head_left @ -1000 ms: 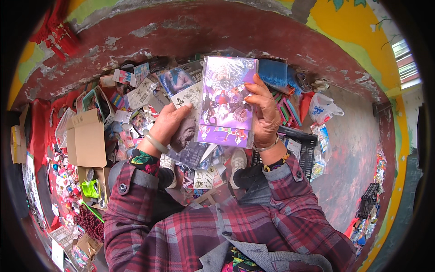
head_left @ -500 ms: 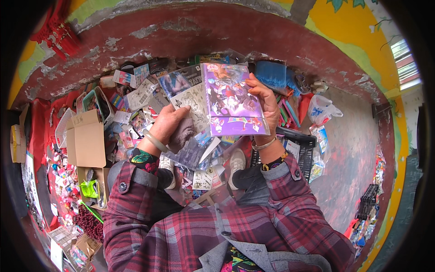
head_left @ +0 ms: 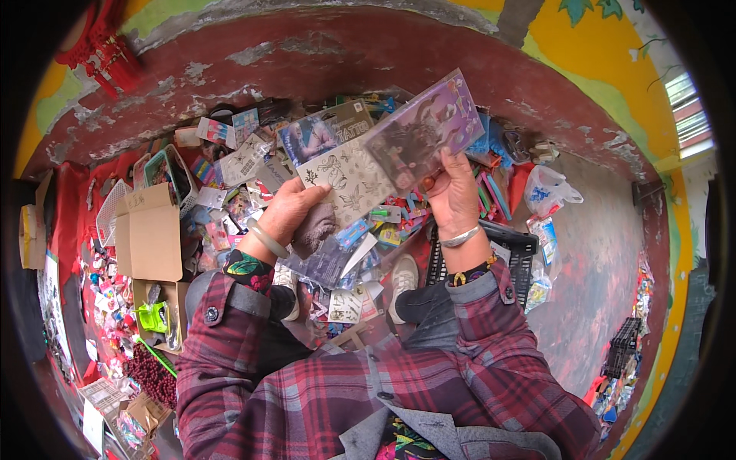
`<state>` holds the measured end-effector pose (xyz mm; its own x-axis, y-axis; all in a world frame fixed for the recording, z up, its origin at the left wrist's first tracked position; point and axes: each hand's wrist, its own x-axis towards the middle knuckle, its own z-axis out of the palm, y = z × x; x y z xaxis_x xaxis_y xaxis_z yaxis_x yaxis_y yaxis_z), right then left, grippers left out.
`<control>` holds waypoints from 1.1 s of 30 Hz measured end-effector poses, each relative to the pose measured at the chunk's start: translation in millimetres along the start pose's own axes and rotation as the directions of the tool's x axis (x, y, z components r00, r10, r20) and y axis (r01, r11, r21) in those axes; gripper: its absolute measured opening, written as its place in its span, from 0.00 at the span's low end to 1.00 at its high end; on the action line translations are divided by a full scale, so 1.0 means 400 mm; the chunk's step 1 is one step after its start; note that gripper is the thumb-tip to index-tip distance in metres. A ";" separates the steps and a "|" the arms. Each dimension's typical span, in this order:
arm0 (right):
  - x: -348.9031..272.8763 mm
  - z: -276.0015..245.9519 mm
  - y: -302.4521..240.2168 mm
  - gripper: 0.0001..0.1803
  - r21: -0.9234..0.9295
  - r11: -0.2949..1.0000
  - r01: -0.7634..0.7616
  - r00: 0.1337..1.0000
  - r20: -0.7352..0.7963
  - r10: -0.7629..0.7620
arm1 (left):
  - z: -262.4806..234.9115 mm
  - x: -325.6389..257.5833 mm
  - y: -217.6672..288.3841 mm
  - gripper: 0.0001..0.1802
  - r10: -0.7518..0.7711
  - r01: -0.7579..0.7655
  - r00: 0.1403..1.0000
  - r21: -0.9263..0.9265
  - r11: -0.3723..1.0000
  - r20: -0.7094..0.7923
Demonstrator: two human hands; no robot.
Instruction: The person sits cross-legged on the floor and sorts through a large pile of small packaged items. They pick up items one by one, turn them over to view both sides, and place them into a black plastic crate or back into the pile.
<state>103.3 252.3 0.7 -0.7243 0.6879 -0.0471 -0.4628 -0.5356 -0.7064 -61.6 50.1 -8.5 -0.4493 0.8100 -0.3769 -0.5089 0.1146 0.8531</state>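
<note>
My right hand [head_left: 454, 193] grips a flat purple picture packet [head_left: 423, 136] by its lower edge, tilted away toward the upper right. Behind and left of it lies a cream sheet with dark butterfly and swirl designs [head_left: 343, 184] and a greyish packet [head_left: 326, 132]. My left hand [head_left: 292, 212] is closed on a stack of clear-wrapped sheets and packets [head_left: 326, 249] that fans down toward my knees. A pale bangle sits on my left wrist, a silver one on my right. Both arms wear red plaid sleeves.
A heap of small colourful packets [head_left: 230, 165] covers the ground ahead, against a curved red wall [head_left: 345, 61]. An open cardboard box [head_left: 149, 238] stands at left. A black plastic crate [head_left: 514, 253] and plastic bags [head_left: 548, 192] lie at right. My white shoes [head_left: 404, 280] show below.
My right hand has tipped the purple packet from upright and facing me to slanted away toward the upper right, uncovering the cream sheet behind it. My left hand stays on the stack.
</note>
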 end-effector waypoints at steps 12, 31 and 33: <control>0.081 -0.161 -0.098 0.11 -0.041 0.993 0.107 0.943 -0.312 -0.114 | -0.108 0.008 0.052 0.11 0.234 -0.281 0.924 -0.120 0.952 -0.302; 0.058 -0.434 0.549 0.14 -0.939 0.012 -0.345 0.844 -0.304 0.441 | -0.096 0.008 0.059 0.08 0.199 -0.260 0.909 -0.125 0.958 -0.366; 0.055 -0.404 0.566 0.14 -0.977 -0.174 -0.122 0.873 -0.189 0.450 | -0.075 -0.001 0.066 0.08 0.194 -0.267 0.890 -0.126 0.955 -0.412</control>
<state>65.2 225.1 -274.6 -0.7440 0.4522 -0.4919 0.6680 0.4879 -0.5619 -96.7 35.7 3.3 -0.8014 0.5065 -0.3183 -0.4589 -0.1792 0.8702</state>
